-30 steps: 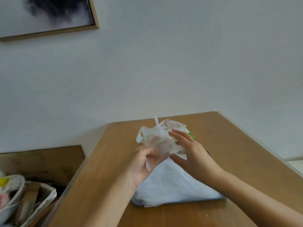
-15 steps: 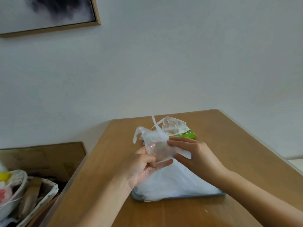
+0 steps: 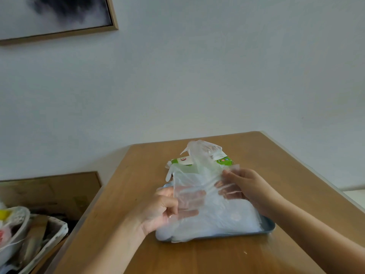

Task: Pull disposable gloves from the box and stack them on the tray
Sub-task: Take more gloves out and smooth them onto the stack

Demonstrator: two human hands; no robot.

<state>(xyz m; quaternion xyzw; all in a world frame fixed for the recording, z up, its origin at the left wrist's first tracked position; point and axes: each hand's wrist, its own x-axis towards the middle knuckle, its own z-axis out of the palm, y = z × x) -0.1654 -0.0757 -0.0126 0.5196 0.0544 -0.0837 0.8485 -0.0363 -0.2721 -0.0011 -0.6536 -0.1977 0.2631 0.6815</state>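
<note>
Surface: brown wooden table (image 3: 197,258), plain white wall behind
Left hand (image 3: 160,210): pinching the left edge of a thin clear plastic glove (image 3: 197,182)
Right hand (image 3: 245,184): pinching its right edge, glove spread flat over the tray
Tray: grey-blue rectangular tray (image 3: 270,227), piled with clear gloves (image 3: 227,218)
Box: green-and-white cardboard box (image 3: 224,161) just behind the tray
</note>
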